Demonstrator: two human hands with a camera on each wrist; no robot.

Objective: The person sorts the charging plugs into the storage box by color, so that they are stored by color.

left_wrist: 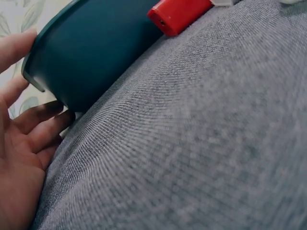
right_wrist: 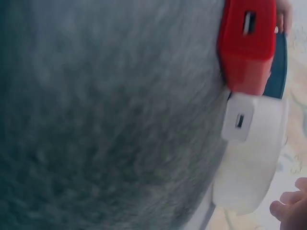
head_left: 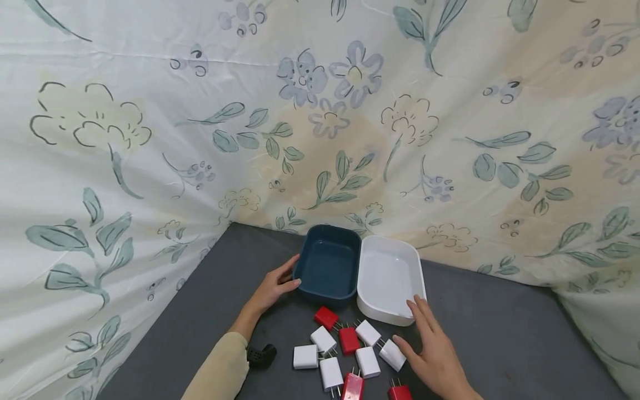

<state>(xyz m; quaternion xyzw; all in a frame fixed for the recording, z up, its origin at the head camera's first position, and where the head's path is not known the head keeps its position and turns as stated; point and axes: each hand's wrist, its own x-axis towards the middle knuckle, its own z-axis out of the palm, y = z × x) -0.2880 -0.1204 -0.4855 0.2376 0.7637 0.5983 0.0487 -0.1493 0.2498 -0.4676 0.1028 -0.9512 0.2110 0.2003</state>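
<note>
A dark blue bin [head_left: 330, 268] stands beside a white bin [head_left: 389, 280] on the grey cloth. My left hand [head_left: 272, 286] touches the blue bin's left side. In the left wrist view that hand [left_wrist: 29, 134] has its fingers by the bin's wall [left_wrist: 91, 52] and base. My right hand [head_left: 434, 355], fingers extended, is at the white bin's front right corner; contact there is unclear. It holds nothing. Several plug-in chargers lie in front of the bins, white ones [head_left: 305, 357] and red ones [head_left: 349, 340]. One white charger [head_left: 392, 355] lies just left of the right thumb.
A floral curtain [head_left: 325, 139] hangs behind and around the grey cloth-covered table [head_left: 500, 344]. A black strap-like object [head_left: 261, 355] sits at the left wrist. Two red chargers [head_left: 353, 385] [head_left: 400, 392] lie closest to the front edge of the view.
</note>
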